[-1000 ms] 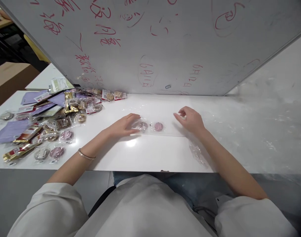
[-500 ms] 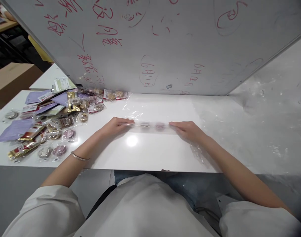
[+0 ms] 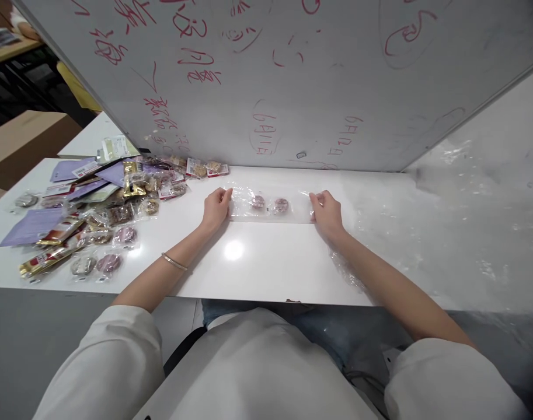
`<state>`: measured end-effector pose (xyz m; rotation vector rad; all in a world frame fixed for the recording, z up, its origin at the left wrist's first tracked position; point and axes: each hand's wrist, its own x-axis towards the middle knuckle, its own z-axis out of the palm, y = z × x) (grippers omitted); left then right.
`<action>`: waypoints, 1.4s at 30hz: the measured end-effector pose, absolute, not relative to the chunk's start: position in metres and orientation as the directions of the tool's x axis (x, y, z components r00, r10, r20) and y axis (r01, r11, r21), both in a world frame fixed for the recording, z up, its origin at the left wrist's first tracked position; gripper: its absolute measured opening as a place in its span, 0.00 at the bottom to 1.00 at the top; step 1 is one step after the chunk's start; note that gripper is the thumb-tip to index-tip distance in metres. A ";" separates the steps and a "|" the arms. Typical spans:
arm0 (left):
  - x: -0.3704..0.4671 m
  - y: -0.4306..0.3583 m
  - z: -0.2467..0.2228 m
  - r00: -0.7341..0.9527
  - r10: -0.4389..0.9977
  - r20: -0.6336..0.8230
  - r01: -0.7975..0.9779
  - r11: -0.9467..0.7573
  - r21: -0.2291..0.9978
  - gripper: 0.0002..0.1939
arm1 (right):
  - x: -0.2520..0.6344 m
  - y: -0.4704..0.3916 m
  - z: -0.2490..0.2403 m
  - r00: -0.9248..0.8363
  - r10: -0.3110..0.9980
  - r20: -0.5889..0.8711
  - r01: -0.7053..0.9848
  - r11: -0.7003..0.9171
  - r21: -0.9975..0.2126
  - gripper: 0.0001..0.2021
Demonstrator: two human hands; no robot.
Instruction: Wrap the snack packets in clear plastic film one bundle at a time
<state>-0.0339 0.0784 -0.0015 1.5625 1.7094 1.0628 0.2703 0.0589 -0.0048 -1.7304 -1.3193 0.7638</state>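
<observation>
A strip of clear plastic film (image 3: 296, 211) is stretched between my two hands above the white table. My left hand (image 3: 217, 208) pinches its left end, and my right hand (image 3: 326, 213) pinches the right end. Two small round pinkish-purple packets, a left one (image 3: 258, 202) and a right one (image 3: 281, 206), lie side by side in or under the film; which of these I cannot tell. Crumpled clear film (image 3: 345, 271) hangs beneath my right forearm.
Many wrapped snacks and purple pouches (image 3: 34, 226) are heaped on the left of the white table (image 3: 257, 265). A whiteboard (image 3: 301, 99) with red writing stands behind. Clear plastic sheeting (image 3: 450, 233) covers the right side. A cardboard box (image 3: 25, 143) is at the far left.
Both hands have gone from flatter, extended fingers to pinching the film's ends. The film has turned from nearly edge-on to a broad face, showing both packets more plainly, a little farther back.
</observation>
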 end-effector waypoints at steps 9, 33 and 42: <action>-0.031 0.092 0.009 -0.115 0.984 0.136 0.813 0.015 0.583 0.13 | 0.273 0.086 0.002 0.256 0.966 -0.029 0.865 -0.243 -0.440 0.19; -0.082 0.046 0.012 0.570 0.818 0.079 0.701 -0.534 0.472 0.28 | 0.308 0.034 -0.008 -0.439 0.887 0.144 0.701 0.439 -0.563 0.24; -0.074 0.057 0.005 0.095 0.991 0.096 0.509 -0.132 0.851 0.15 | 0.303 0.041 0.001 -0.011 0.996 -0.090 0.304 -0.082 -0.949 0.18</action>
